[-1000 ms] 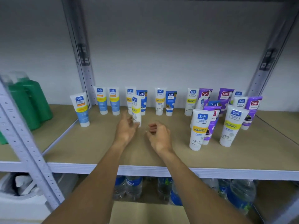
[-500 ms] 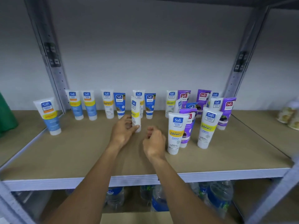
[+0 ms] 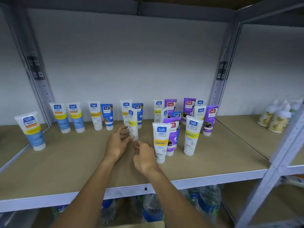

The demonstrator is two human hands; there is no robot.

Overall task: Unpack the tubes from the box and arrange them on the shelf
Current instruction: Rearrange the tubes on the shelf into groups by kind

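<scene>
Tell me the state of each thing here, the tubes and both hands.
Left hand, fingers relaxed, touching the narrow tube near its cap.
Right hand, fingers curled, holding nothing.
Narrow tube, upright on its cap.
Other tubes, upright on the shelf, untouched.

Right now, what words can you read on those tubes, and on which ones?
"Safi", "PERFECT WHITE", "Vitamin C": nearest white plastic tube with yellow band.
"Safi", "NATURALS": blue plastic tube in the back row.
"Safi": purple plastic tube, far right.
Finer print on all tubes: too blurred to read.
</scene>
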